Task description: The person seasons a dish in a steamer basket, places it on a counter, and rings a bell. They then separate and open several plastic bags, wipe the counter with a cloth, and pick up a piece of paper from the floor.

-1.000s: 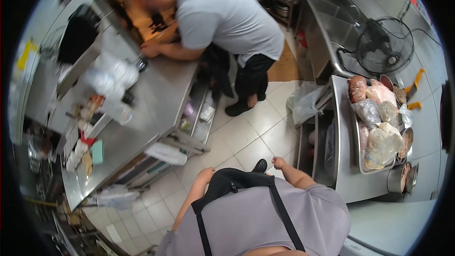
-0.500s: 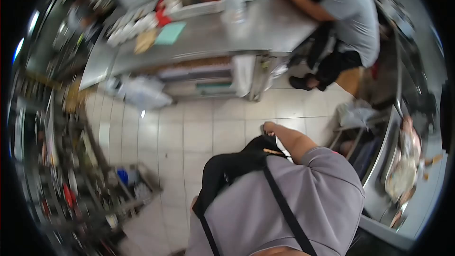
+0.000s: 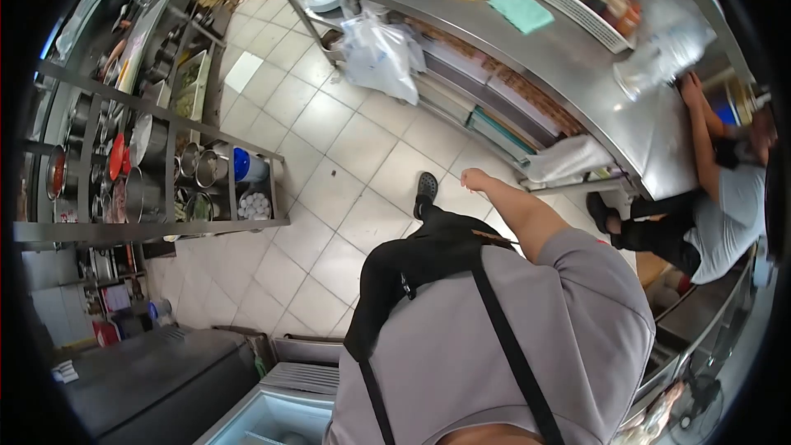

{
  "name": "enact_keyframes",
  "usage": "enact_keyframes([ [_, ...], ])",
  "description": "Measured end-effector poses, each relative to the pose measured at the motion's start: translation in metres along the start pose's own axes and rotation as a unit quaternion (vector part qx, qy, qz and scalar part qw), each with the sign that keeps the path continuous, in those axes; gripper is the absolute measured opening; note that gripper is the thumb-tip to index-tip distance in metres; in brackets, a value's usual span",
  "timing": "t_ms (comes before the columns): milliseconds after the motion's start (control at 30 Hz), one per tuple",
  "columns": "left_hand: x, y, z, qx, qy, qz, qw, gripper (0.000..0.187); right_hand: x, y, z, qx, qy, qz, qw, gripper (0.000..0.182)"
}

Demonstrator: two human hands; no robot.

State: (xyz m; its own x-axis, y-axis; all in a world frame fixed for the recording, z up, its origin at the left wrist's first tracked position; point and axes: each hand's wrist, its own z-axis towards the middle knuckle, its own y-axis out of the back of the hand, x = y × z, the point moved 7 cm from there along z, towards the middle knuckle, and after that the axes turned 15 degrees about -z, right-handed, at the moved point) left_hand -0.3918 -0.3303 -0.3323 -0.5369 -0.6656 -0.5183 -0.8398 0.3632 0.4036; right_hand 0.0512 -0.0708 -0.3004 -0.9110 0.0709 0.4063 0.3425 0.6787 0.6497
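Observation:
My right hand (image 3: pixel 476 179) hangs out in front of me over the tiled floor (image 3: pixel 329 173), fingers curled in, with nothing in it. It is nearest to my black shoe (image 3: pixel 426 189) below it and to a white towel (image 3: pixel 568 161) draped on the steel counter's (image 3: pixel 577 82) lower rail. My left hand is hidden behind my grey shirt and black apron (image 3: pixel 420 268).
A plastic bag (image 3: pixel 379 53) hangs off the counter's end; a green cloth (image 3: pixel 521 10) and a white basket (image 3: pixel 585 4) lie on top. A co-worker (image 3: pixel 725 206) leans on the counter at right. A rack of pots (image 3: pixel 148 165) stands left, a dark lidded chest (image 3: pixel 165 379) near left.
My view has swung left: the tray of bagged meat and the fan have left the frame, and the pot rack has come in. My left hand has dropped out of sight.

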Motion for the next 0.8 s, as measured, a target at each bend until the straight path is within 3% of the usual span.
enact_keyframes([
  [100, -0.014, 0.028, 0.014, -0.008, 0.024, -0.001, 1.000, 0.038, 0.000, 0.009, 0.038, 0.058, -0.025, 0.014, 0.998, 0.017],
  [333, -0.069, 0.083, 0.074, -0.008, 0.032, 0.025, 0.999, 0.037, -0.027, 0.046, 0.100, 0.083, -0.115, 0.089, 0.986, 0.019],
  [533, -0.149, 0.124, 0.154, 0.000, -0.053, 0.065, 0.996, 0.037, -0.022, 0.090, 0.109, -0.005, -0.185, 0.127, 0.974, 0.018],
  [600, -0.187, 0.135, 0.190, 0.011, -0.103, 0.062, 0.993, 0.037, -0.013, 0.094, 0.103, -0.102, -0.161, 0.187, 0.964, 0.015],
  [733, -0.229, 0.155, 0.242, 0.086, -0.130, 0.011, 0.988, 0.030, -0.021, 0.058, 0.080, -0.080, -0.205, 0.266, 0.938, 0.017],
  [800, -0.240, 0.171, 0.255, 0.136, -0.132, 0.092, 0.978, 0.027, -0.023, 0.031, 0.053, -0.117, -0.254, 0.348, 0.895, 0.015],
])
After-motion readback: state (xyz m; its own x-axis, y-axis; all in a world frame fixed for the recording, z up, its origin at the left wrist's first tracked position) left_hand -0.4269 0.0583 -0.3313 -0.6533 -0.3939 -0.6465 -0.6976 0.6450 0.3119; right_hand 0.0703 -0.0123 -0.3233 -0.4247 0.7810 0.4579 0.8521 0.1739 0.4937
